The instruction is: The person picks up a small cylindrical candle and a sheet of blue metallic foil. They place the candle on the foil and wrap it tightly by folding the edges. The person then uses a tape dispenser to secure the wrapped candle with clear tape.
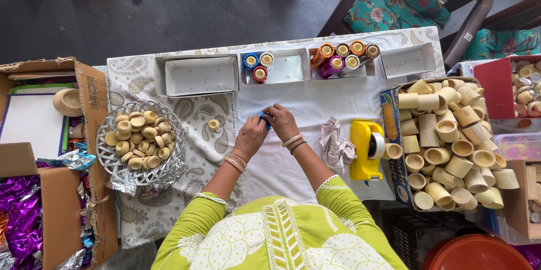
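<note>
Hands meet at table centre on the white cloth (315, 106). Left hand (251, 135) and right hand (282, 121) both pinch a small blue piece (265, 119), fingers closed on it. Looks like wrapping in progress; next move likely needs a steady turn. Piece mostly hidden: axis and heading can't be told.

table (349, 101): paisley cloth | white trays (196, 76) | wire basket (107, 160) | yellow tape dispenser (363, 152)
</note>
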